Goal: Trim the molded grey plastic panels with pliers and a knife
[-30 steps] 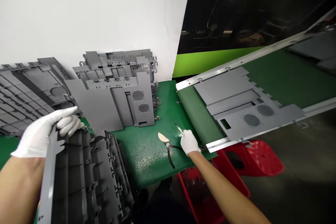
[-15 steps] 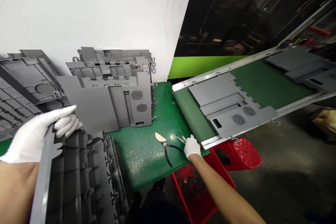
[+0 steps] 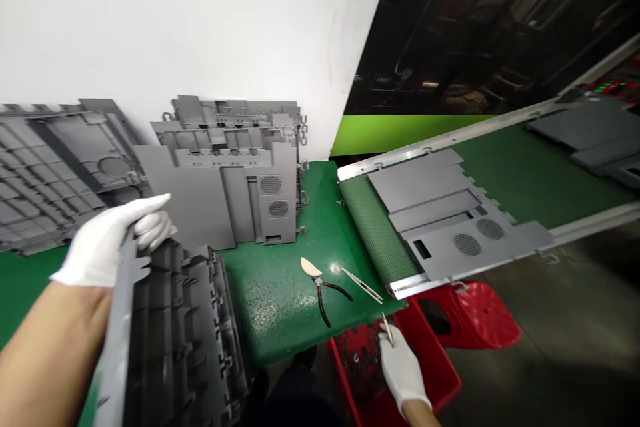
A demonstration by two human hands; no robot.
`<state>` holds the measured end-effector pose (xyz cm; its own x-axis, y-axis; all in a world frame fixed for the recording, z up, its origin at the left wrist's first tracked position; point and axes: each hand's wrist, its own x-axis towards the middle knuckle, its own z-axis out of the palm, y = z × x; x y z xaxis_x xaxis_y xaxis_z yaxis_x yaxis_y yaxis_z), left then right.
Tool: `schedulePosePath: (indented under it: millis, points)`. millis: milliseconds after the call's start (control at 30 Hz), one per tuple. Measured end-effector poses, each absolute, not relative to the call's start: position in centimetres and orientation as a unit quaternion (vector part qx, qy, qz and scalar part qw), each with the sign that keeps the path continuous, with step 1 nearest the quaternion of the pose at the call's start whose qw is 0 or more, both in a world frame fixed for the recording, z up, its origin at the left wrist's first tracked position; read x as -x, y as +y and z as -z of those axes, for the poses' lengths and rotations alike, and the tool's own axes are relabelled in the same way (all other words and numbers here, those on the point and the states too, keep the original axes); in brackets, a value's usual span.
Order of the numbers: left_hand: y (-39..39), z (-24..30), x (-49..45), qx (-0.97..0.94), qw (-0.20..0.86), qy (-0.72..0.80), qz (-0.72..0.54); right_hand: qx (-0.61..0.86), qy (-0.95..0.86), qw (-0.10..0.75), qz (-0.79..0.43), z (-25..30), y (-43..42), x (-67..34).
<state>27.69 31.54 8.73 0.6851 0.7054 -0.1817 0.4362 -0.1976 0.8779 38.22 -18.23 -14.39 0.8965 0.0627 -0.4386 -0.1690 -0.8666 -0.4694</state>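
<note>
Grey ribbed plastic panels (image 3: 180,333) stand stacked on edge on the speckled green table (image 3: 280,307); the gloved left hand (image 3: 113,240) is curled over the top edge of the nearest one. Off the table's front edge, above a red bin (image 3: 430,367), the gloved right hand (image 3: 400,363) pinches a thin metal sliver (image 3: 387,328). Cutters (image 3: 323,290) and tweezers (image 3: 361,285) lie on the table beside the ridged belt (image 3: 380,233).

We have one view, worn on the head, looking forward and down across the front edge of the green table (image 3: 280,307) toward the white wall (image 3: 175,20), close above the grey panels (image 3: 180,333).
</note>
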Motion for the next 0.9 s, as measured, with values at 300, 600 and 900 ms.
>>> schedulePosePath:
  millis: [300,600,900]
  points:
    - [30.6,-7.7,-29.1,-0.583,0.705,0.342,-0.216,0.663,-0.304,0.468,-0.499,-7.4,0.3,-39.0]
    - [31.6,-8.1,-26.4,-0.613,0.726,0.27,-0.153,0.699,-0.638,0.18,-0.267,-14.4,15.9,-39.0]
    - [32.7,-7.9,-25.8,-0.617,0.735,0.248,-0.13,0.783,-0.616,-0.038,-0.081,-14.9,19.0,-36.0]
